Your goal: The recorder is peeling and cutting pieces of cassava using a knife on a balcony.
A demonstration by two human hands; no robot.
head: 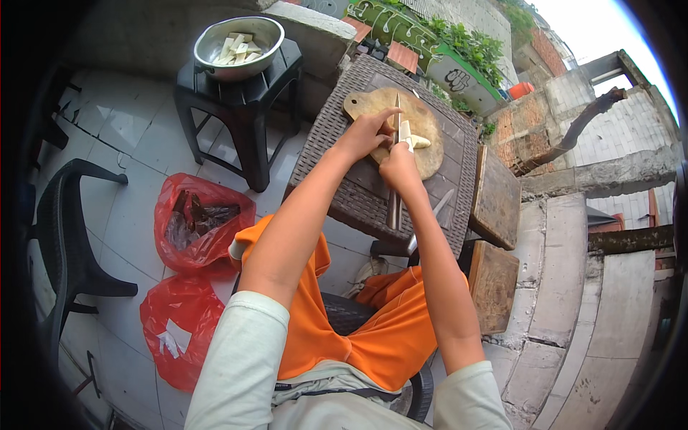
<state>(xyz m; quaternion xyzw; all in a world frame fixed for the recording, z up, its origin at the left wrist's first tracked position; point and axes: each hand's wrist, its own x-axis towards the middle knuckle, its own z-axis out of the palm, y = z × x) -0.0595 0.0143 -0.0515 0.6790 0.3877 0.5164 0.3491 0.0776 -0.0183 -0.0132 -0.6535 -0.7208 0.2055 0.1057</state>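
Observation:
My right hand (400, 165) is closed around a long metal knife (398, 110), its blade pointing away from me over the round wooden cutting board (424, 115). Below that fist a metal handle end shows. My left hand (370, 134) is on the blade's left side, index finger reaching to the metal; whether it grips anything is hidden. Pale peeled root pieces, likely cassava (419, 141), lie on the board just right of the blade. A second knife (443, 207) rests on the woven-pattern table (333, 177), partly behind my right forearm.
A metal bowl (207, 45) of cut pale pieces stands on a black plastic stool (236, 107). On the tiled floor are an open red plastic bag (172, 258) holding dark scraps, another red bag (166, 306), and a black chair (59, 258). Wooden stools (497, 196) adjoin the table's right.

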